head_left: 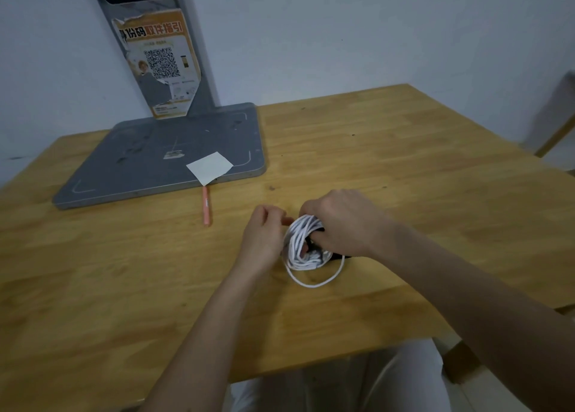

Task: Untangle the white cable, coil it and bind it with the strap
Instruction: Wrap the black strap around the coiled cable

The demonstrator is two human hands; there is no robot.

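The white cable [303,243] sits mostly coiled on the wooden table [404,168], one loose loop trailing toward the person, the right hand [342,225] closed over the bundle and a dark strap [337,257], the left hand [264,234] pinching its edge, so binding seemingly remains.

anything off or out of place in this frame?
One loop of the white cable hangs loose below the coil, sagging onto the table while both hands grip the bundle. The orange poster on the grey stand is torn at its edges. A white paper overhangs the base edge.
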